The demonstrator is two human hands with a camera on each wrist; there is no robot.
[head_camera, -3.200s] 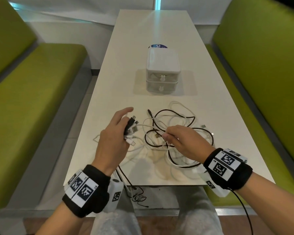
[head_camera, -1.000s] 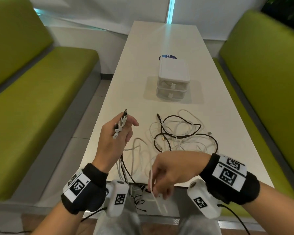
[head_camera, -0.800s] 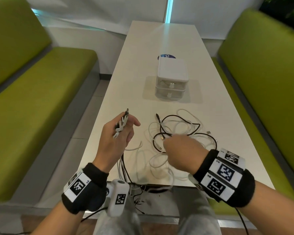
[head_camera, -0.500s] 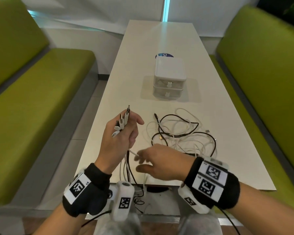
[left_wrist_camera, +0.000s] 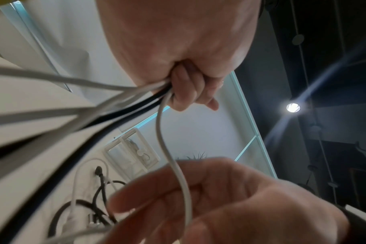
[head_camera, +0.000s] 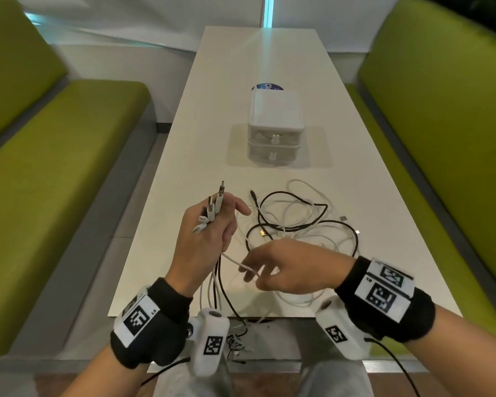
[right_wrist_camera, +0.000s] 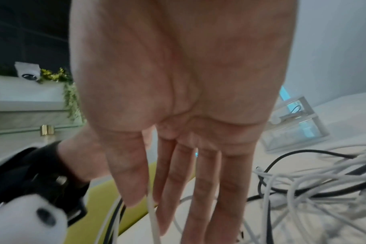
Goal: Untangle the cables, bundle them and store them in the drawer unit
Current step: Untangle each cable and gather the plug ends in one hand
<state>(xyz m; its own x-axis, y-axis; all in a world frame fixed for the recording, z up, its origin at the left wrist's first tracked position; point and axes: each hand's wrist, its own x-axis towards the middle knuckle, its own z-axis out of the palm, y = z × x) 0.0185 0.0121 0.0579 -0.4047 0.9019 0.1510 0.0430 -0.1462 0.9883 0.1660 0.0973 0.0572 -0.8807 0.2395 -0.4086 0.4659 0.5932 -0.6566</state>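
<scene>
- Head view: left hand (head_camera: 205, 234) is raised over the table (head_camera: 184, 156), fingers curled round a bunch of cable ends (head_camera: 212, 209), plugs sticking up.
- Right hand (head_camera: 284, 267) has nearly straight fingers; a white cable (head_camera: 235, 260) runs between thumb and forefinger.
- Tangled cables (head_camera: 295, 222) lie on the table, near the closed 2-drawer unit (head_camera: 275, 127).
</scene>
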